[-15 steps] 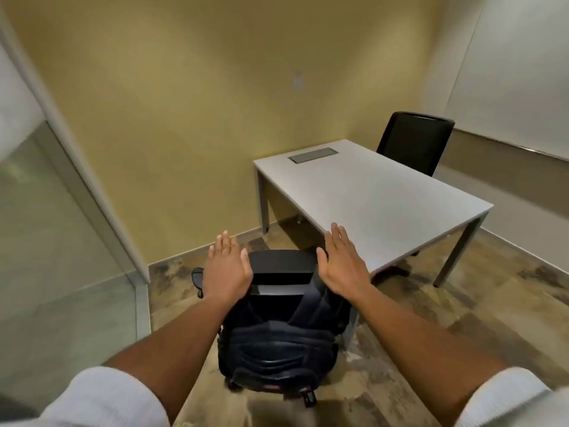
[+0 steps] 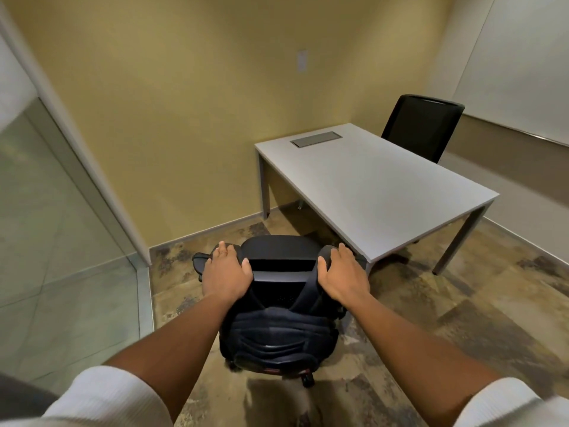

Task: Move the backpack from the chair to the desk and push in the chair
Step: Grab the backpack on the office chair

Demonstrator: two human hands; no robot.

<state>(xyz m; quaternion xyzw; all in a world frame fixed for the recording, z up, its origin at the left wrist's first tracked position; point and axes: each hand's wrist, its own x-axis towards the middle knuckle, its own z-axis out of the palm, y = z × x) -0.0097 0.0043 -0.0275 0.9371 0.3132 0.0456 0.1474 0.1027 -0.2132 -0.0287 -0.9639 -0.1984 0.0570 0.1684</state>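
A black backpack (image 2: 277, 343) hangs on the rear of a black office chair (image 2: 277, 252), its shoulder straps looped over the top of the chair back. My left hand (image 2: 226, 272) is curled over the left strap at the chair back's top left corner. At the top right corner, my right hand (image 2: 343, 272) is curled over the right strap. The grey desk (image 2: 369, 186) stands just beyond the chair to the right, its near corner almost touching the chair. The chair's seat is hidden behind its back.
A second black chair (image 2: 421, 124) stands at the desk's far side. A grey cable hatch (image 2: 315, 139) is set in the desk top. A glass partition (image 2: 46, 241) with a metal post runs along the left. Yellow wall behind; patterned carpet floor to the right.
Both hands were flat with fingers stretched out above the chair back; now they have come down and the fingers curl over the straps at its top corners.
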